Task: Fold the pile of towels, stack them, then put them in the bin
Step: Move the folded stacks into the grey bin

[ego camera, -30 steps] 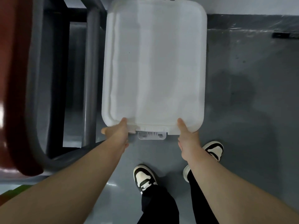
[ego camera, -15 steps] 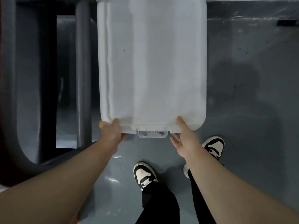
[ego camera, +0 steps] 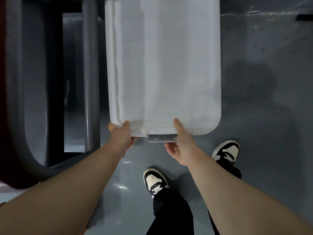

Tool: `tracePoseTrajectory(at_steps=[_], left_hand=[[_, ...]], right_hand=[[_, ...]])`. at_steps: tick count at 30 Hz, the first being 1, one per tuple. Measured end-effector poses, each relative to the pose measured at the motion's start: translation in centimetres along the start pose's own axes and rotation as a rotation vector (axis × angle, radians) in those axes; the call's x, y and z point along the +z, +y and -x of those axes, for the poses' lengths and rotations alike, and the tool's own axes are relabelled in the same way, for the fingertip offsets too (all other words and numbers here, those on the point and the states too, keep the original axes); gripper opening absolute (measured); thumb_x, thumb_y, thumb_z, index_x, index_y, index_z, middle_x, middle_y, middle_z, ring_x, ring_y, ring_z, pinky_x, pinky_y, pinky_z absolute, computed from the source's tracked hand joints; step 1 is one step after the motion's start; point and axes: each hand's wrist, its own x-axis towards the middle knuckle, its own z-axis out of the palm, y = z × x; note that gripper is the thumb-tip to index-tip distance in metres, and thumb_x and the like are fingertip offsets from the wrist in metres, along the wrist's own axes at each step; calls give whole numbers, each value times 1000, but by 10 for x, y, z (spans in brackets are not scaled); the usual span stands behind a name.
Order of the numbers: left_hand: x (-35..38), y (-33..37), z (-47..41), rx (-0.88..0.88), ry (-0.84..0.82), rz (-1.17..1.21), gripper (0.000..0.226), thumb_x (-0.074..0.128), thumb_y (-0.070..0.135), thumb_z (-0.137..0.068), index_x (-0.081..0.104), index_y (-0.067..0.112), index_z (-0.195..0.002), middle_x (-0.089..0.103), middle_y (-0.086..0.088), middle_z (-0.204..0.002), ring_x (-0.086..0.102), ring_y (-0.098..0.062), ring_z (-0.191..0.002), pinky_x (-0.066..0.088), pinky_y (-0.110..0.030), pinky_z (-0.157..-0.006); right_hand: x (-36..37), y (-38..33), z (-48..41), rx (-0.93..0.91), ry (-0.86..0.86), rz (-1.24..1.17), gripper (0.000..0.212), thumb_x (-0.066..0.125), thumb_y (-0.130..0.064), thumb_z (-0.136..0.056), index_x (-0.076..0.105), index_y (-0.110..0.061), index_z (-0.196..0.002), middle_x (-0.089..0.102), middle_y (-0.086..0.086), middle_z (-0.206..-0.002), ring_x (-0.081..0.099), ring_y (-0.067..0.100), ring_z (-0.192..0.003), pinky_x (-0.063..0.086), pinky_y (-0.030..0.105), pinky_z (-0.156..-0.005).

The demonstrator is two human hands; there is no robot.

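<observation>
A white plastic bin with its lid (ego camera: 162, 65) on fills the upper middle of the view, over the grey floor. My left hand (ego camera: 121, 137) grips the lid's near edge left of the grey latch (ego camera: 161, 137), thumb on top. My right hand (ego camera: 180, 143) holds the near edge just right of the latch, thumb on the lid and fingers curled under. No towels are in view; the lid hides the bin's inside.
Dark grey metal table legs (ego camera: 89, 73) and a frame stand left of the bin. A dark red tabletop edge (ego camera: 5, 99) runs down the far left. My two black-and-white shoes (ego camera: 155, 181) stand on the grey floor (ego camera: 262, 116) below the bin.
The bin has come closer and fills more of the view. My right fingers have curled under the edge beside the latch. Both thumbs stay on the lid.
</observation>
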Motion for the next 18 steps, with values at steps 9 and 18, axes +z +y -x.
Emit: tracePoseTrajectory(at_steps=[9,18], left_hand=[[-1,-1,3,12,6,30,44,50,40,-104,28,32,-141,66,-4,-112,72,-18,-76,52,-26,-55],[-7,9,11,-18,59,-103,58,64,37,-95,31,22,-141,63,-7,-108,63,-26,-87,59,-43,-84]], right_hand=[[19,-7,11,35,58,-46,31,82,-30,-90,70,-7,-107,67,6,-84,67,15,-66,63,25,-57],[39,-4,22,-72,138,-54,41,69,-9,-98,56,1,-136,62,8,-91,65,18,-73,61,21,-57]])
